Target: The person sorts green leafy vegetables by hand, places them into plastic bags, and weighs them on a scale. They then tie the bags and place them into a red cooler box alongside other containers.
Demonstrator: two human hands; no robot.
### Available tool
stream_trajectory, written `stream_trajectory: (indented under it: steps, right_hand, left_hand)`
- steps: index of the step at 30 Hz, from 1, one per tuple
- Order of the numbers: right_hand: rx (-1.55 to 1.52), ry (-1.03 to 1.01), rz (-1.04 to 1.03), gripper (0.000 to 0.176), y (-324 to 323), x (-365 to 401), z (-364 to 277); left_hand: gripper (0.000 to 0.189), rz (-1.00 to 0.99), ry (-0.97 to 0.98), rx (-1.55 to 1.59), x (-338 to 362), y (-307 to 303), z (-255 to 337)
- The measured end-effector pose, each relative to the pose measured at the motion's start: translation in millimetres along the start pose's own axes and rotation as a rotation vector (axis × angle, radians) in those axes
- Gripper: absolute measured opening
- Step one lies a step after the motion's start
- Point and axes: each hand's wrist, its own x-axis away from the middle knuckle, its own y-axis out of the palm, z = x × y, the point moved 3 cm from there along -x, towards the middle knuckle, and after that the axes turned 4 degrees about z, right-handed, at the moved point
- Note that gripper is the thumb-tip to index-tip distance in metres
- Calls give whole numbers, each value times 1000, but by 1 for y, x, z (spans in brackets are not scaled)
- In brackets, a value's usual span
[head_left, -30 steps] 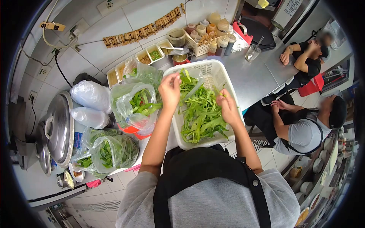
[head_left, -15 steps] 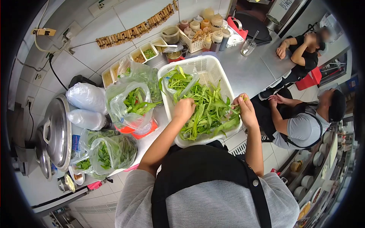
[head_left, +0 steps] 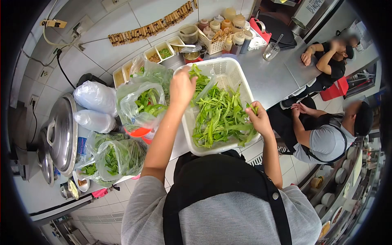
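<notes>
A white perforated basket (head_left: pixel 241 77) holds a heap of leafy greens (head_left: pixel 220 118), with a clear plastic bag at its upper left. My left hand (head_left: pixel 182 89) is over the basket's upper left edge, close to greens there. Its fingers are blurred and partly turned away, so what they hold cannot be told. At the basket's right edge my right hand (head_left: pixel 260 120) pinches a bit of leafy greens (head_left: pixel 254 108) between thumb and fingers. Left of the basket stands an open plastic bag (head_left: pixel 126 104) of greens.
More bagged greens (head_left: pixel 116 157) lie at the lower left, near large metal lids (head_left: pixel 63 132). Sauce bottles (head_left: pixel 238 41) and small food containers (head_left: pixel 165 53) line the wall. Two people are at the right, one seated person (head_left: pixel 326 136) close by. A glass (head_left: pixel 271 52) stands on the steel counter (head_left: pixel 281 77).
My left hand has moved up and left, from the middle of the greens to the basket's upper left edge. My right hand has shifted slightly down and stays at the right edge.
</notes>
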Motion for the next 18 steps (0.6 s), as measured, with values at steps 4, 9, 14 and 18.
stream_trajectory:
  steps: [4, 9, 14, 18]
  right_hand:
    - [313, -116, -53, 14, 16, 4, 4]
    - [679, -206, -245, 22, 46, 5, 4]
    - [537, -316, -92, 22, 64, 12, -21]
    - [497, -517, 20, 21, 71, 9, -34]
  left_hand:
    - [15, -428, 14, 75, 67, 44, 6]
    - [11, -655, -76, -197, 103, 80, -20]
    - [15, -633, -25, 132, 93, 30, 8]
    - [11, -546, 98, 550, 90, 10, 23]
